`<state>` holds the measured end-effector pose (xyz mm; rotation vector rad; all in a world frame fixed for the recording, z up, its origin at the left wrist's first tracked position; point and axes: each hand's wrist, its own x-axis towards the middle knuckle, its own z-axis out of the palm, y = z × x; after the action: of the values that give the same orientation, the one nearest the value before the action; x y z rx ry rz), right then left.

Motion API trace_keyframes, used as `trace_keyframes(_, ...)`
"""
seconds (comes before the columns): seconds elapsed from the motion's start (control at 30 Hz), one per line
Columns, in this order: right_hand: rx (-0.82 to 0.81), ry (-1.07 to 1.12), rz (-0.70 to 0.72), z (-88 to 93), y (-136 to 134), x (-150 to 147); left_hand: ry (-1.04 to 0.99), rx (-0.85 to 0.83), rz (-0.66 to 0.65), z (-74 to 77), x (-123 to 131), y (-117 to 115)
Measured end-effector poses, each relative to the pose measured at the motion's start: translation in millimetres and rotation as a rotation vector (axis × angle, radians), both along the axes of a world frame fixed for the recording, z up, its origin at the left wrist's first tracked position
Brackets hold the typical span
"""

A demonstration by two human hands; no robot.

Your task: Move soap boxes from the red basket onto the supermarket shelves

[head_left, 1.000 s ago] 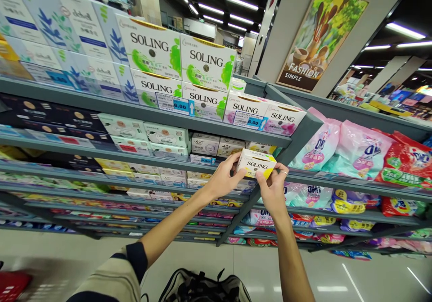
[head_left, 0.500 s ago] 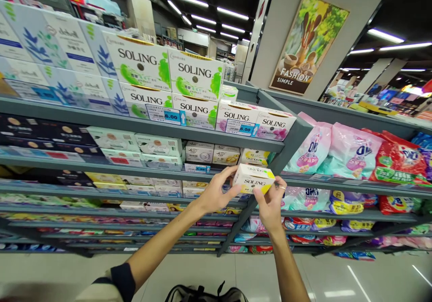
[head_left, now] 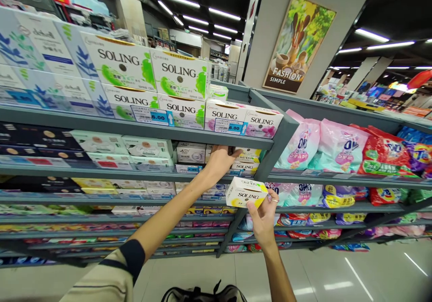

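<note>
In my right hand (head_left: 265,218) is a small white and yellow SOLING soap box (head_left: 245,194), held by its right end in front of the shelf edge. The thumb presses on its front face. My left hand (head_left: 219,162) reaches into the second shelf, between a grey-white soap box (head_left: 191,152) and a stack of yellow-white SOLING boxes (head_left: 248,161). Its thumb stands apart from the fingers, whose tips are partly hidden under the upper shelf board (head_left: 189,133). I cannot make out whether they touch a box.
Green SOLING boxes (head_left: 178,74) and pink ones (head_left: 261,122) line the top shelf, behind price tags. A slanting grey upright (head_left: 281,135) divides the soap from bags of laundry powder (head_left: 299,144) at right. Pale floor tiles (head_left: 317,270) lie below.
My left hand has let go of the soap box and moved up into the second shelf. My right hand, keeping the box, has come slightly lower and left.
</note>
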<state>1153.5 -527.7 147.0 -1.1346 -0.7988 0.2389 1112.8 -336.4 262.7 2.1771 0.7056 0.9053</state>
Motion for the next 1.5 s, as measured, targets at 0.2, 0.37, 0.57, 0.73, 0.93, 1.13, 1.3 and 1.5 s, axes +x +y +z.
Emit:
trace_keyframes(0.2,0.021,0.072,0.019,-1.0,-5,1,0.008,0.109,0.035,-5.8,4,-4)
trace_keyframes(0.37,0.019,0.066,0.041,-1.9,-5,1,0.007,0.167,0.075,-8.5,9,-6)
trace_keyframes(0.57,0.028,0.047,0.05,-1.4,-7,5,-0.065,0.207,0.079,-9.1,9,-7)
trace_keyframes(0.73,-0.001,0.023,0.009,-2.6,-17,15,-0.257,0.199,0.068,-23.3,-31,-20)
trace_keyframes(0.93,-0.001,-0.069,-0.094,28.5,1,18,-0.294,-0.173,-0.313,-46.9,-76,-43)
trace_keyframes(1.13,-0.043,-0.437,-0.425,61.9,35,19,-0.44,-0.419,-0.299,-48.0,-57,-31)
trace_keyframes(1.3,-0.061,-0.693,-0.557,58.1,34,17,-0.476,-0.449,-0.241,-43.8,-48,-21)
trace_keyframes(1.5,-0.095,-0.791,-0.608,53.6,33,18,-0.584,-0.454,-0.298,-44.0,-35,-25)
